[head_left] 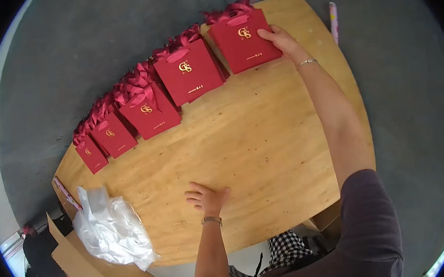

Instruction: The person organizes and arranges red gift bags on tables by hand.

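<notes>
My right hand (283,42) grips the right edge of the rightmost stack of red paper gift bags (243,44), thumb on the front and the other fingers partly hidden at the side. These bags carry a gold monogram and dark pink ribbons. My left hand (206,198) lies on the wooden table (266,156), fingers spread, holding nothing. More stacks run leftward along the far edge in falling size: a large stack (189,73), a medium one (151,115), a smaller one (113,137) and the smallest (91,156).
Clear plastic bags (111,227) lie on the table's near left corner, beside an open cardboard box (93,271). A patterned roll (334,23) is at the far right edge, and a similar strip (67,192) at the left. Another box (327,219) is under the near edge.
</notes>
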A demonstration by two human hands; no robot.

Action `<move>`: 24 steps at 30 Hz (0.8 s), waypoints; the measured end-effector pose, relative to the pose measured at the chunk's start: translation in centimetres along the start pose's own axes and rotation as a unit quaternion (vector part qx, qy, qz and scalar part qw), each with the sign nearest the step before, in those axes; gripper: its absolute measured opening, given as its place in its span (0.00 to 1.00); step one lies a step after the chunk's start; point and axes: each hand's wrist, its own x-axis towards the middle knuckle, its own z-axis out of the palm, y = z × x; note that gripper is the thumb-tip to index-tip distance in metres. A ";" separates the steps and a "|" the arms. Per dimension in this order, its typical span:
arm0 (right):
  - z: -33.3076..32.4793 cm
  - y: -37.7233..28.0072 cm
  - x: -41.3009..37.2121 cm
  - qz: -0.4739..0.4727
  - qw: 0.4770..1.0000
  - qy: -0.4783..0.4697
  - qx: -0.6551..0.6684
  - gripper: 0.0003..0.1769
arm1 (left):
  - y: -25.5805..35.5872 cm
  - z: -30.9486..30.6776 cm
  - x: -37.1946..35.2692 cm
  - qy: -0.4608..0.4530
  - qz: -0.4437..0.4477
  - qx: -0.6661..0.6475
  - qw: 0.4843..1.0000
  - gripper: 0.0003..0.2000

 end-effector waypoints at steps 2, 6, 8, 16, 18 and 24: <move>0.9 2.6 2.7 0.051 0.997 0.011 -0.063 0.28 | 0.3 0.3 0.5 -0.019 -0.023 0.009 1.000 0.68; -0.2 3.1 3.1 0.126 0.988 -0.049 0.069 0.30 | -0.1 0.7 1.2 -0.034 -0.032 -0.011 0.999 0.69; -0.3 4.0 3.5 0.077 0.996 -0.027 0.030 0.29 | 0.0 0.8 1.4 -0.030 -0.028 0.000 0.999 0.71; 1.7 0.6 2.1 0.112 0.992 -0.051 -0.006 0.34 | 0.2 0.6 1.6 -0.048 -0.041 0.002 0.998 0.71; 1.5 -0.3 2.2 0.112 0.987 -0.080 -0.087 0.39 | 0.1 0.8 1.7 -0.047 -0.037 -0.006 0.998 0.70; -0.3 -0.1 1.6 0.093 0.995 -0.006 -0.046 0.42 | 0.1 0.8 1.5 -0.036 -0.048 0.019 0.998 0.72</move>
